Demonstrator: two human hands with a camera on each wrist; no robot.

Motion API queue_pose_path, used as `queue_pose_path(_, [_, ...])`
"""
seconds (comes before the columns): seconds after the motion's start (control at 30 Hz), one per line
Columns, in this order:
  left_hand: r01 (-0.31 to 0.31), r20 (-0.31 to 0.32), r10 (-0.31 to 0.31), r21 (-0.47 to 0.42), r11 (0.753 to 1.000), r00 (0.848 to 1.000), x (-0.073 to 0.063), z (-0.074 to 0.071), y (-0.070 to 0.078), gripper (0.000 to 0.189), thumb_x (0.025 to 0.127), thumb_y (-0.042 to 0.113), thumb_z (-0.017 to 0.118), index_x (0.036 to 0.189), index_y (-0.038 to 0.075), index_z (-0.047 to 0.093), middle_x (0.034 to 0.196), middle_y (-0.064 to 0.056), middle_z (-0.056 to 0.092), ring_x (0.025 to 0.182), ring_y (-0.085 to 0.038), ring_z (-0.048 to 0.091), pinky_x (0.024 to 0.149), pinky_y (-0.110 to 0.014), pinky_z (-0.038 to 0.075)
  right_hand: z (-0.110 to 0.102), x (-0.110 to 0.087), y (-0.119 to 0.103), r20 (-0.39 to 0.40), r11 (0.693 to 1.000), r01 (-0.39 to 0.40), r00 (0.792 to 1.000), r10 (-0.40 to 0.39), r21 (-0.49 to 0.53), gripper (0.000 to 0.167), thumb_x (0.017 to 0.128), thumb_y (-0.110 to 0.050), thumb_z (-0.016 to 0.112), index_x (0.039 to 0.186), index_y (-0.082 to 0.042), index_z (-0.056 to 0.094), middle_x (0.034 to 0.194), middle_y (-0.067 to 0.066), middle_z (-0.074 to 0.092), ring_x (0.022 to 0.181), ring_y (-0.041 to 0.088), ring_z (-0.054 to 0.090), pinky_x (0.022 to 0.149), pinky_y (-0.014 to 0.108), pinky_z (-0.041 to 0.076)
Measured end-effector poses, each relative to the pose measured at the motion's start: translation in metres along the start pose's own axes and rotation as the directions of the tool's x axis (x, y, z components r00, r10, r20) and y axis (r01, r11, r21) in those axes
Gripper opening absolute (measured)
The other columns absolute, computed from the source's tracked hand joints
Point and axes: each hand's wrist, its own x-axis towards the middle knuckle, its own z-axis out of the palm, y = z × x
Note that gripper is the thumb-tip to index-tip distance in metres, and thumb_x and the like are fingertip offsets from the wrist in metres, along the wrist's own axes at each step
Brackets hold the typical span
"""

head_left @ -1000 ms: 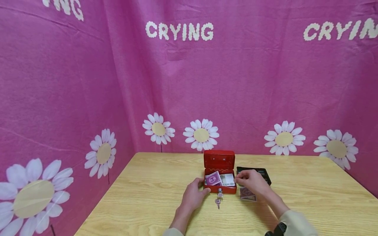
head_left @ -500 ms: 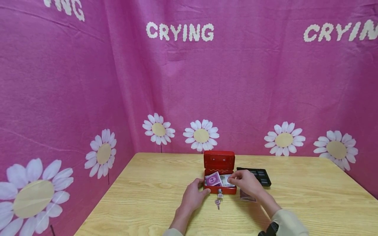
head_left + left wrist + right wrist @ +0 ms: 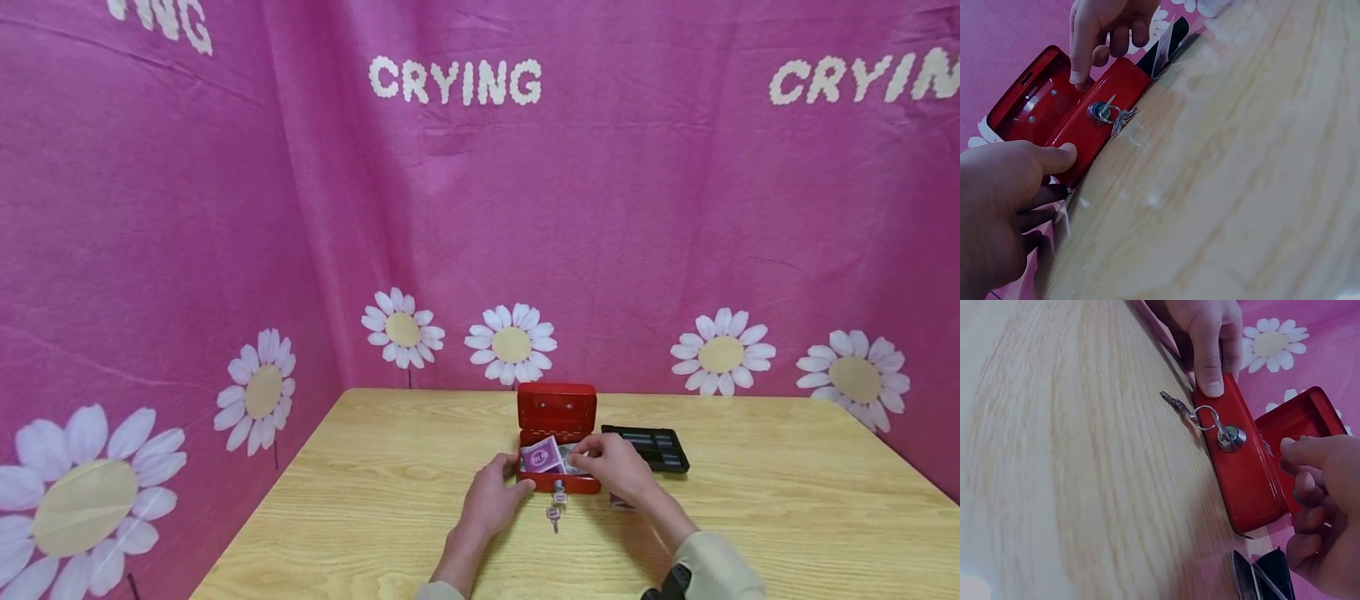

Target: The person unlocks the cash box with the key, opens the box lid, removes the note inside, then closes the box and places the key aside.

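Observation:
A small red cash box (image 3: pixel 558 483) stands with its lid (image 3: pixel 557 407) raised. My left hand (image 3: pixel 487 498) grips its front left corner, thumb over the front edge and fingers along the side. Inside lie a purple paper note (image 3: pixel 542 456) and a paler note (image 3: pixel 570 458), the latter partly covered by my right hand (image 3: pixel 618 468). This hand hovers over the box's right half, thumb and forefinger drawn together and the other fingers curled. Whether anything is pinched there I cannot tell. From the front lock (image 3: pixel 1232 438) hangs a ring with a second key (image 3: pixel 1177 404).
A black compartment tray (image 3: pixel 663 450) lies right of the box. Beside the box's front right corner is a folded purple note (image 3: pixel 621 502), mostly behind my right hand in the head view. The wooden table (image 3: pixel 360 500) ends at a pink daisy-print cloth (image 3: pixel 622 208).
My right hand has moved left from the box's right edge to over the paler note, uncovering more of the black tray. My left hand has stayed on the box.

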Motion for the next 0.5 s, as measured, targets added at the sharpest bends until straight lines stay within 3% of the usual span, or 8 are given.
queue_pose_path(0.27, [0.002, 0.001, -0.002, -0.009, 1.0, 1.0, -0.0014, -0.0001, 0.0011, 0.047, 0.092, 0.023, 0.071, 0.134, 0.006, 0.058, 0.134, -0.012, 0.064, 0.128, -0.032, 0.057, 0.109, -0.052, 0.044, 0.0051, -0.0004, -0.0011, 0.016, 0.999, -0.044, 0.999, 0.045, -0.008, 0.017, 0.09, -0.025, 0.072, 0.1, -0.012, 0.074, 0.09, 0.002, 0.066, 0.078, 0.016, 0.053, 0.063, 0.027, 0.043])
queue_pose_path(0.5, [-0.007, -0.001, 0.007, -0.006, 1.0, 1.0, -0.0005, 0.0001, 0.0015, 0.047, 0.092, 0.023, 0.071, 0.133, 0.006, 0.058, 0.133, -0.012, 0.064, 0.127, -0.032, 0.057, 0.108, -0.052, 0.045, 0.0048, -0.0011, -0.0019, 0.005, 0.999, -0.039, 0.999, 0.039, -0.024, 0.019, 0.09, -0.027, 0.071, 0.101, -0.012, 0.074, 0.087, 0.001, 0.064, 0.076, 0.016, 0.053, 0.061, 0.027, 0.042])
